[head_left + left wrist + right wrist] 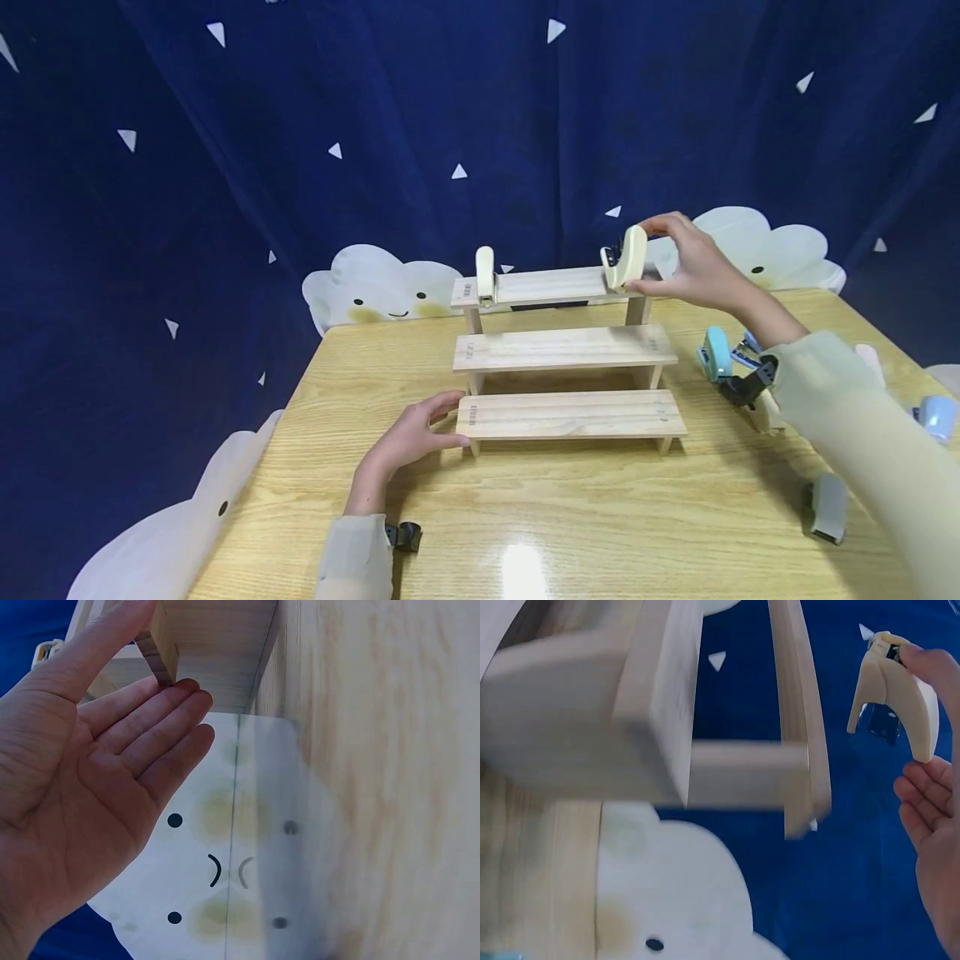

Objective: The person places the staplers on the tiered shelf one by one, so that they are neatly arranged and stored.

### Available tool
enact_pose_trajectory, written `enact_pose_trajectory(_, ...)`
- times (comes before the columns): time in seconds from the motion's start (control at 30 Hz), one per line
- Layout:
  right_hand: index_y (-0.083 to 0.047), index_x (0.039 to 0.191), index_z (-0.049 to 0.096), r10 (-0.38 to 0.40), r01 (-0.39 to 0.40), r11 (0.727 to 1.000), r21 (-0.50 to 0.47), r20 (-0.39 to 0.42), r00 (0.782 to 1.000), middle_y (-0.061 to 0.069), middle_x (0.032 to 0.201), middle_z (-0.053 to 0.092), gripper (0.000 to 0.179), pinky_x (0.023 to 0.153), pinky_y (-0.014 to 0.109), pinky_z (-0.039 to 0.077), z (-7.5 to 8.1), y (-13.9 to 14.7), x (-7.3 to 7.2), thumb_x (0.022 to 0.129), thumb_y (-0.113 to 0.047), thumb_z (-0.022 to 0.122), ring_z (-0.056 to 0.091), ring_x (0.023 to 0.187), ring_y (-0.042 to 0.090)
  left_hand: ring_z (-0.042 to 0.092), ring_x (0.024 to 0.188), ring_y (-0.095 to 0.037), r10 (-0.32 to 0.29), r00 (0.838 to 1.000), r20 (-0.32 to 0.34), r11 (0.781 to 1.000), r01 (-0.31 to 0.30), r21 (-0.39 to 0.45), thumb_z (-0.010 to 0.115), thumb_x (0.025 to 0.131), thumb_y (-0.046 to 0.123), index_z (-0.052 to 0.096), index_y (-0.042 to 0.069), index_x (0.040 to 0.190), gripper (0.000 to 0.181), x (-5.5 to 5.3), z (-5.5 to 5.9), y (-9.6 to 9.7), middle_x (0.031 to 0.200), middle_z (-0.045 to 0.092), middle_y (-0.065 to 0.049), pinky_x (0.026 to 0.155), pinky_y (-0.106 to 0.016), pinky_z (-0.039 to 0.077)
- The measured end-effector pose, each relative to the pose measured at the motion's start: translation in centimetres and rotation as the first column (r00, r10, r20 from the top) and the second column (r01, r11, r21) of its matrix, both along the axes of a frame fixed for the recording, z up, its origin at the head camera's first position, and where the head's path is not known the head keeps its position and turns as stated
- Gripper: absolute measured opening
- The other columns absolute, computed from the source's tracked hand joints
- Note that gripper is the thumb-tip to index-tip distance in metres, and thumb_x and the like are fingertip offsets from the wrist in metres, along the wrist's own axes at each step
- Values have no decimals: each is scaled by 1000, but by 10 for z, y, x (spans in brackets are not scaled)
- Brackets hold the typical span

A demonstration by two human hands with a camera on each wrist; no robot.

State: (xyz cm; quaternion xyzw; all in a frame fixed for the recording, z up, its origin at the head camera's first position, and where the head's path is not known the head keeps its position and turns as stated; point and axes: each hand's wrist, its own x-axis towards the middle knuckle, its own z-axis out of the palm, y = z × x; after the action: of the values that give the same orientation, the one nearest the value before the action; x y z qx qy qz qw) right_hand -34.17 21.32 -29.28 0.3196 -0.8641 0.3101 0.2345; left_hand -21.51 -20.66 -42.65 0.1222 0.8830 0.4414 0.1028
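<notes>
My right hand pinches a cream stapler between thumb and fingertips, at the right end of the top step of a three-tier wooden rack. The stapler's jaws gape apart, as the right wrist view shows; whether it touches the board I cannot tell. A second cream stapler rests on that step's left end. At the lowest step, my left hand grips the left end, thumb at the front edge and fingers at the back. In the left wrist view, the board's end lies between thumb and fingers.
Right of the rack lie a teal stapler, a blue stapler and another cream stapler under my right forearm. Farther out are a grey stapler, a pale blue one and a pink object. A dark blue curtain hangs behind.
</notes>
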Motion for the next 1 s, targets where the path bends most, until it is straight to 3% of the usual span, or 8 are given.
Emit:
enact_pose_trajectory(0.4, 7, 124, 49, 68, -71, 994, 82, 39, 997, 23, 123, 53, 73, 103, 57, 40, 2, -58, -12, 68, -20, 87, 46, 120, 38, 44, 141, -34, -8, 1000, -8, 1000, 8, 6, 81, 79, 32, 46, 14, 145, 77, 0, 1, 0, 150, 49, -8, 118, -49, 35)
enact_pose_trajectory(0.67, 8, 123, 51, 95, -98, 990, 102, 31, 995, 23, 122, 54, 73, 104, 54, 40, 1, -83, -18, 68, -23, 88, 47, 119, 38, 43, 140, -35, -11, 1000, -11, 1000, 11, 15, 81, 80, 31, 45, 11, 146, 77, 0, 2, 0, 149, 49, -9, 118, -51, 35)
enact_pose_trajectory(1.0, 9, 126, 48, 105, -118, 979, 166, 89, 991, 24, 124, 51, 76, 107, 52, 39, 5, -105, -21, 71, -28, 85, 45, 120, 38, 43, 141, -34, -14, 1000, -10, 1000, 15, 16, 80, 80, 32, 45, 13, 146, 78, 1, 1, -1, 150, 49, -8, 118, -51, 35)
